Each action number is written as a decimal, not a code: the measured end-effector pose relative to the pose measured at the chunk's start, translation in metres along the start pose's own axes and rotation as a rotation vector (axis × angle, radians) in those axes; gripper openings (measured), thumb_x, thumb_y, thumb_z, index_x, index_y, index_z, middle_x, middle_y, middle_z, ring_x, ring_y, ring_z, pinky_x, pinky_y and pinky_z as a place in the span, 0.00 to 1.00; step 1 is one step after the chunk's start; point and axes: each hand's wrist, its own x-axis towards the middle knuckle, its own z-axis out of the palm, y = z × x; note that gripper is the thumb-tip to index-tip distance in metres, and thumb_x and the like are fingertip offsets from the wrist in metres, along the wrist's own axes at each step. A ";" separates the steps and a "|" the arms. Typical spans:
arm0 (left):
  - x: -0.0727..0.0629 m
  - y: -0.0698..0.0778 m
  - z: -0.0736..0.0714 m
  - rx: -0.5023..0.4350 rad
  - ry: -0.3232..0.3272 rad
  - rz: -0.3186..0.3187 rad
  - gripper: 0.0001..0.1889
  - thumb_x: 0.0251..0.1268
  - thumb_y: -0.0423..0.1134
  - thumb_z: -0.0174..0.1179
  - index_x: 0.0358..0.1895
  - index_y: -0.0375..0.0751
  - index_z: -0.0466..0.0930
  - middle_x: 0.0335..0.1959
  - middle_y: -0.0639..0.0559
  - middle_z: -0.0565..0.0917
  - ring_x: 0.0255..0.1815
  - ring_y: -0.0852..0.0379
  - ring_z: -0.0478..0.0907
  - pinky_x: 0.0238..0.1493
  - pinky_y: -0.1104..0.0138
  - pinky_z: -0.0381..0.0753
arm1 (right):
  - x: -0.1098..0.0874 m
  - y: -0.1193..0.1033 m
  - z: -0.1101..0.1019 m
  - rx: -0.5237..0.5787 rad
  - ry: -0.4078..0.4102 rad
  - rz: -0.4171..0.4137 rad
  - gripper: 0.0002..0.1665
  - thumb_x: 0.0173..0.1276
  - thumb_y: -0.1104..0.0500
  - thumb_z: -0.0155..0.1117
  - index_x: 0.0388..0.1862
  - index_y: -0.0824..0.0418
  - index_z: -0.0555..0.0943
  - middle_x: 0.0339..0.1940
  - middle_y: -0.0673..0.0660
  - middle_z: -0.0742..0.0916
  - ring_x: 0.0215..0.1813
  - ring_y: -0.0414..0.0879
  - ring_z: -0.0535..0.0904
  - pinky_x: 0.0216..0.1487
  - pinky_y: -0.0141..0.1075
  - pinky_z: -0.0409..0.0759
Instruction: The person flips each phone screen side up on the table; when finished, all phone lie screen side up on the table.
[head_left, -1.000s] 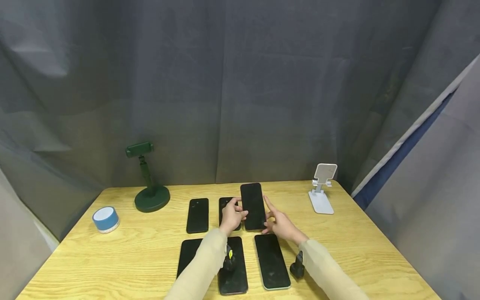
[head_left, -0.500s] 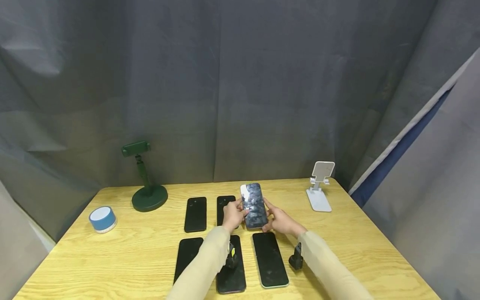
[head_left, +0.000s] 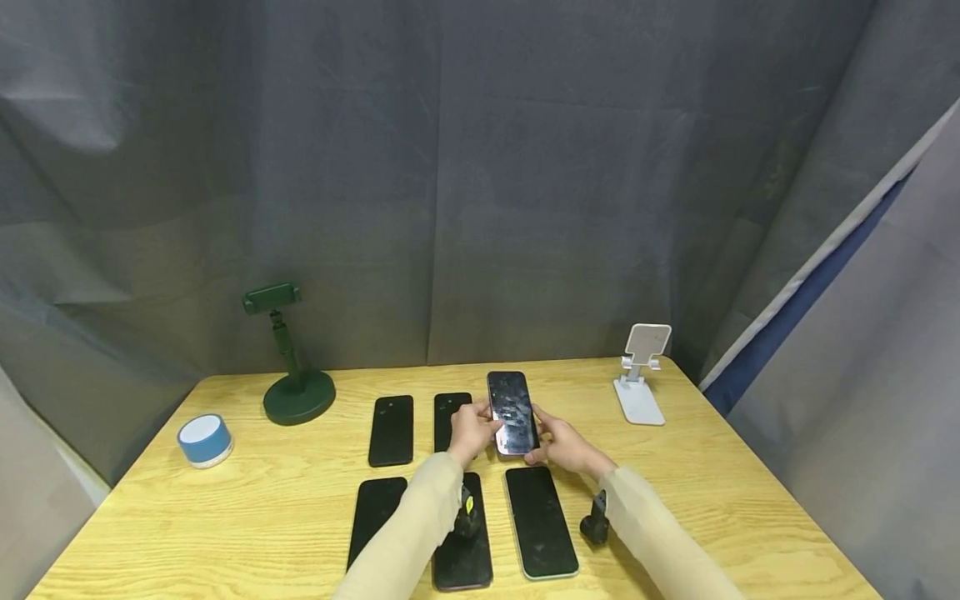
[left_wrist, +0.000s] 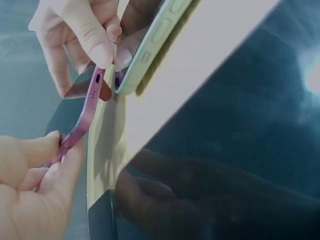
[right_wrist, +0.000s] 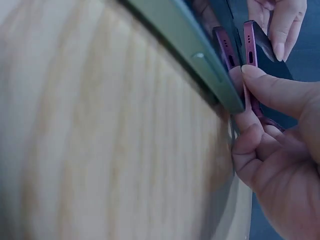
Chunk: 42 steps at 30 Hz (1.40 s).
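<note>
A smartphone (head_left: 513, 407) with a dark, smudged screen and a purple-pink frame (left_wrist: 89, 107) is held tilted over the table's middle, its screen reflecting light. My left hand (head_left: 469, 433) pinches its left side between thumb and fingers. At the lower right side, my right hand (head_left: 567, 450) grips it, thumb on the bottom edge near the charging port (right_wrist: 251, 57). Just in front lies a phone with a pale green frame (head_left: 542, 523). Behind my left hand is another dark phone (head_left: 448, 417), partly covered. A dark phone (head_left: 462, 557) sits under my left wrist.
More dark phones lie on the wooden table (head_left: 277, 508), at the back left (head_left: 392, 430) and front left (head_left: 375, 505). A green stand (head_left: 298, 398), a blue-and-white tape roll (head_left: 205, 440) and a white folding stand (head_left: 638, 402) are farther out. A grey curtain hangs behind.
The held phone has tilted, so reflections now cross its screen, and it has shifted slightly right. My right index finger, earlier extended along its side, has drawn in lower.
</note>
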 end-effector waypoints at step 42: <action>-0.013 0.009 -0.001 0.203 -0.301 -0.080 0.39 0.50 0.31 0.71 0.64 0.17 0.63 0.64 0.25 0.68 0.62 0.36 0.71 0.62 0.52 0.72 | -0.001 0.009 -0.001 -0.112 -0.002 -0.050 0.37 0.63 0.57 0.68 0.64 0.78 0.68 0.38 0.58 0.86 0.33 0.42 0.77 0.37 0.32 0.74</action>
